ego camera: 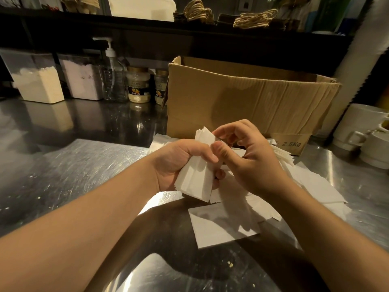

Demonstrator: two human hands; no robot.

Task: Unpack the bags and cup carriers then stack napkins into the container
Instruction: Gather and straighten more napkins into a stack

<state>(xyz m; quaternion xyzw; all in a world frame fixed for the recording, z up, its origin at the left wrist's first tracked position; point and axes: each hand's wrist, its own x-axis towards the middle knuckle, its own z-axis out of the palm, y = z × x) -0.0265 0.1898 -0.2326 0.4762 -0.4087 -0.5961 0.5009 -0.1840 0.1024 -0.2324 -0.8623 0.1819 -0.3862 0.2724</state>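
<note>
Napkins (197, 175) sit bunched in the left hand (179, 163), fingers curled round the wad, which is held up in front of the cardboard box (242, 98). Just right of it the right hand (246, 157) pinches the top edge of that wad between thumb and forefinger, the other fingers loosely curled. More loose napkins (223, 226) lie scattered on the tabletop (63, 175) under and to the right of both hands, reaching toward the box's foot.

Doing this well probably means squaring the edges before letting go: tap the wad on the tabletop, align the corners, then peel off or add one sheet at a time so the stack goes in flat.

Inside of the box is out of sight, so what remains in it cannot be told. Which container takes the napkins is unclear. White cups (362, 131) right of the box are cut off by the frame edge.
</note>
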